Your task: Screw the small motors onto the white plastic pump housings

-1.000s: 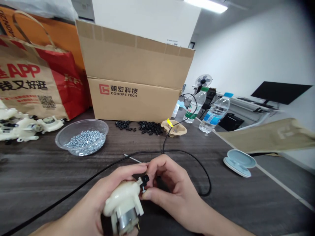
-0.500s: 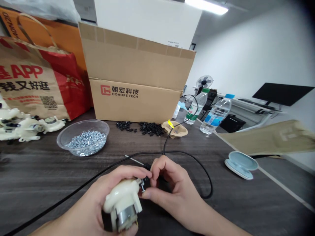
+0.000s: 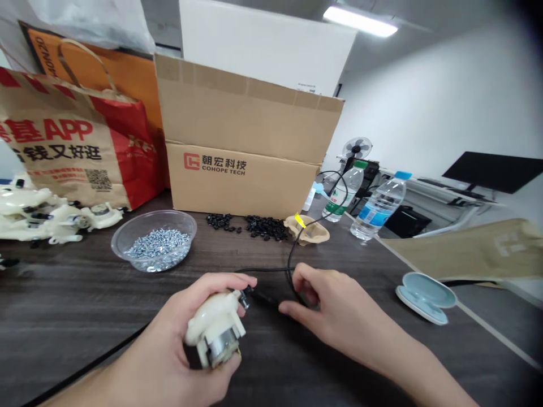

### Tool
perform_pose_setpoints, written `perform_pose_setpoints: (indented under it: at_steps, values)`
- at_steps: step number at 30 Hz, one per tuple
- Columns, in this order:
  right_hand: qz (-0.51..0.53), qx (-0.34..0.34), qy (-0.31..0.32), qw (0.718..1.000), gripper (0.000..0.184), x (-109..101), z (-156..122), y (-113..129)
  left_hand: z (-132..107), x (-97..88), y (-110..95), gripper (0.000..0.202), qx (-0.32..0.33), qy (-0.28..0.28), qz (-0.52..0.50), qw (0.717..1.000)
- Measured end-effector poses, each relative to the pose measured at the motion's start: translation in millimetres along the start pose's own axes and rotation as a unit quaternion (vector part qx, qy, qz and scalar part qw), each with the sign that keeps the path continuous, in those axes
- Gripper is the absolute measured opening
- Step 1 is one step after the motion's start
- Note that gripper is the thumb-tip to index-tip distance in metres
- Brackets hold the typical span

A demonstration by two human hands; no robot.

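My left hand point(image 3: 169, 350) is closed round a cream plastic housing with a metal motor point(image 3: 214, 330), held just above the dark wooden table point(image 3: 63, 305). A small black part with a screw point(image 3: 244, 297) sits at the housing's top, under my left thumb tip. My right hand point(image 3: 339, 316) lies to the right on the table, its fingers curled over a black corded tool point(image 3: 267, 298) whose cable point(image 3: 292, 254) loops away behind it.
A clear bowl of screws point(image 3: 155, 246) stands to the left, with a heap of small black parts point(image 3: 254, 225) before a cardboard box point(image 3: 241, 141). Cream housings point(image 3: 38, 215), a paper bag point(image 3: 72, 147), two water bottles point(image 3: 377, 206) and a pale blue case point(image 3: 424, 288) surround the spot.
My right hand has let go of the black part at the housing's top and moved right onto the corded tool. The left hand has tilted the housing slightly.
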State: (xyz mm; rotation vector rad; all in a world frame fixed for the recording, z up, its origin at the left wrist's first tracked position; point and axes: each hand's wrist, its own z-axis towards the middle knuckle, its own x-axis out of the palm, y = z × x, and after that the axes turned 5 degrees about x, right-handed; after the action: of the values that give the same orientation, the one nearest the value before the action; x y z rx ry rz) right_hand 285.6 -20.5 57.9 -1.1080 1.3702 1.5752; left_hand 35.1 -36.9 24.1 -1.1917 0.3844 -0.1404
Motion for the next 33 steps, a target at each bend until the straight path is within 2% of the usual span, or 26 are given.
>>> perform_pose_setpoints:
  at_steps: [3,5,6,9,12,14,17,20,24,30,33]
  values:
    - [-0.036,-0.051,0.052,0.997,0.025,7,-2,0,4,-1.4,-4,0.053,-0.016,-0.039,0.004,0.999]
    - [-0.048,-0.086,0.065,0.993,0.010,12,-5,2,7,-2.4,-3,0.052,-0.003,-0.071,0.005,0.997]
    - [-0.056,-0.087,0.056,0.993,0.004,14,-6,3,8,-2.8,-2,0.052,0.005,-0.086,0.005,0.996]
    - [-0.055,-0.070,-0.006,0.996,0.014,13,-8,5,11,-4.0,4,0.054,0.040,-0.129,0.016,0.991]
    - [-0.004,-0.068,-0.079,0.995,0.017,9,-8,4,13,-4.8,6,0.056,0.064,-0.176,0.028,0.982]
    - [0.039,-0.091,-0.124,0.987,0.021,7,-8,2,15,-5.4,7,0.056,0.055,-0.199,0.020,0.978]
    - [0.068,-0.150,-0.203,0.965,0.021,9,-9,-1,17,-7.2,8,0.058,0.049,-0.207,0.016,0.977]
    - [0.053,-0.197,-0.244,0.948,0.018,12,-11,-2,18,-9.3,11,0.060,0.048,-0.217,0.018,0.975]
    - [0.032,-0.233,-0.263,0.936,0.019,14,-13,0,19,-10.6,14,0.059,0.048,-0.232,0.013,0.972]
    - [0.041,-0.236,-0.275,0.931,0.017,19,-12,3,19,-12.3,11,0.058,0.043,-0.210,0.015,0.977]
    - [0.044,-0.233,-0.277,0.931,0.019,22,-11,2,18,-10.5,5,0.059,0.018,-0.206,-0.005,0.978]
